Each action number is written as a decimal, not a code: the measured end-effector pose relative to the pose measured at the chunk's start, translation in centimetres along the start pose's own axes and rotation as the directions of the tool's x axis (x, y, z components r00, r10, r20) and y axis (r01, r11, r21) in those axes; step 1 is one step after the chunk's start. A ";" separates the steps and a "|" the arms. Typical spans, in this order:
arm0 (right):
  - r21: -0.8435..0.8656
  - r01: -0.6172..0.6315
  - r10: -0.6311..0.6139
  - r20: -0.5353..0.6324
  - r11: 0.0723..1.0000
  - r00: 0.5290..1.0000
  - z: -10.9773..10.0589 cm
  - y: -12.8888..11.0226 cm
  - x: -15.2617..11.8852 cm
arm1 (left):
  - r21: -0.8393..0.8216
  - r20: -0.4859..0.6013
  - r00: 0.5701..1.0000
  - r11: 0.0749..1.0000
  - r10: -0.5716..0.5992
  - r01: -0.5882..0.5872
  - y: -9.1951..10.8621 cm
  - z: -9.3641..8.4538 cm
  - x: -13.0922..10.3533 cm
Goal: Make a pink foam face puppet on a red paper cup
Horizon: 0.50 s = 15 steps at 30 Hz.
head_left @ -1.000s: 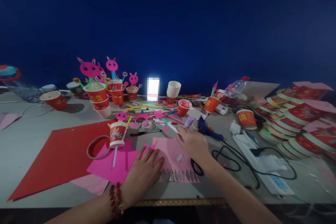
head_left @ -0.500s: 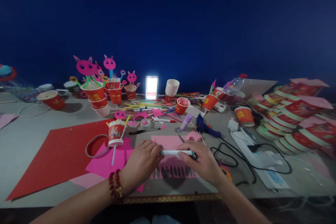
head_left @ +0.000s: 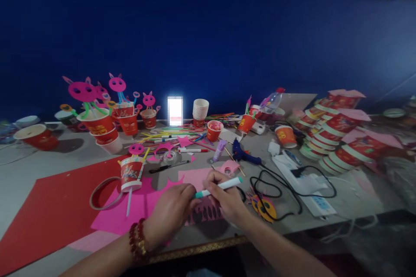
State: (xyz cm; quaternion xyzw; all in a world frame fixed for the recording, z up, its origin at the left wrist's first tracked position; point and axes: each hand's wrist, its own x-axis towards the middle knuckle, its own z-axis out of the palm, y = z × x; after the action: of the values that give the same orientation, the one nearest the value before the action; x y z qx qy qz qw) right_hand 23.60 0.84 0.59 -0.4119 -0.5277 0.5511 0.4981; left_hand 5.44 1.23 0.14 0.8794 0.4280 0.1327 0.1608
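The right hand is closed around a white marker with teal ends, held tilted above the light pink paper. The left hand is close beside it, fingers at the marker's lower teal end; whether they pinch it, I cannot tell. Hot-pink paper lies leftward, a blue glue gun beyond the right hand.
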 end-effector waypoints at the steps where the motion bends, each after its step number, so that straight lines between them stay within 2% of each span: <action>1: 0.008 -0.012 0.012 -0.013 1.000 1.000 0.1 0.1 0.2 | -0.033 0.016 0.999 0.999 -0.031 0.032 0.0 0.2 0.0; 5: -0.013 -0.046 0.046 0.002 0.999 0.999 0.8 0.5 0.9 | -0.135 0.026 0.994 0.985 -0.102 0.104 -0.2 1.0 -0.3; 8: -0.040 -0.043 0.044 0.023 0.998 0.999 1.3 0.6 1.6 | -0.177 0.023 0.995 0.979 -0.102 0.104 -0.9 1.3 -0.7; 12: -0.053 0.001 0.001 0.047 0.999 0.999 1.9 0.6 2.7 | -0.349 0.029 0.995 0.931 -0.100 0.104 -1.6 1.4 -0.8; 15: -0.086 0.025 -0.020 0.064 0.996 0.998 2.1 0.6 3.5 | -0.308 0.003 0.991 0.943 -0.130 0.125 -2.0 1.3 -0.5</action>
State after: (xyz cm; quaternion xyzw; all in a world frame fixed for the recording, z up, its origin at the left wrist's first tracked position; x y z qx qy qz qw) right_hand 20.88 3.94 0.42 -0.4097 -0.5713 0.5347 0.4689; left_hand 4.16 1.80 -1.88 0.8129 0.4595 0.1946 0.3003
